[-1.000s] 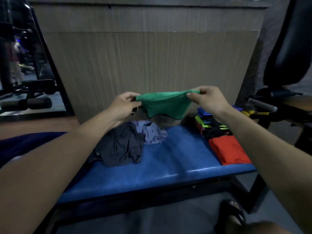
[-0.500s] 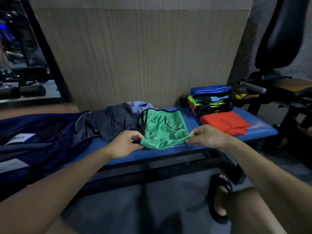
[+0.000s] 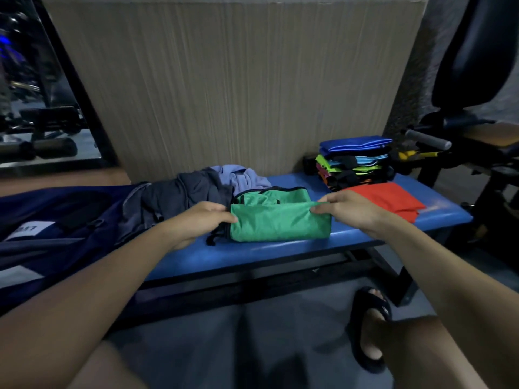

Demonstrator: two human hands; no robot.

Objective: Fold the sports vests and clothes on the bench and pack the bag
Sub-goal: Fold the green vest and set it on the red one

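Item: green vest [image 3: 278, 223] | lay half-folded on bench [image 3: 280, 251], left of the red garment [image 3: 390, 197] | judged light, limp, slippery mesh | our left hand [image 3: 196, 220] and right hand [image 3: 348, 209] pinched its folded edge corners, the best hold.

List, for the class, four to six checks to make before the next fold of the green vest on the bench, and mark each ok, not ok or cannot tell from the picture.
1. Green vest lies on the blue bench, lower half folded up over the upper: ok.
2. Left hand pinches the folded edge's left end: ok.
3. Right hand pinches its right end: ok.
4. Folded edge lines up with the vest's top edge: not ok, black-trimmed top shows beyond it.
5. Bare bench in front of the vest: ok.
6. Room on the folded stack for one more: cannot tell.
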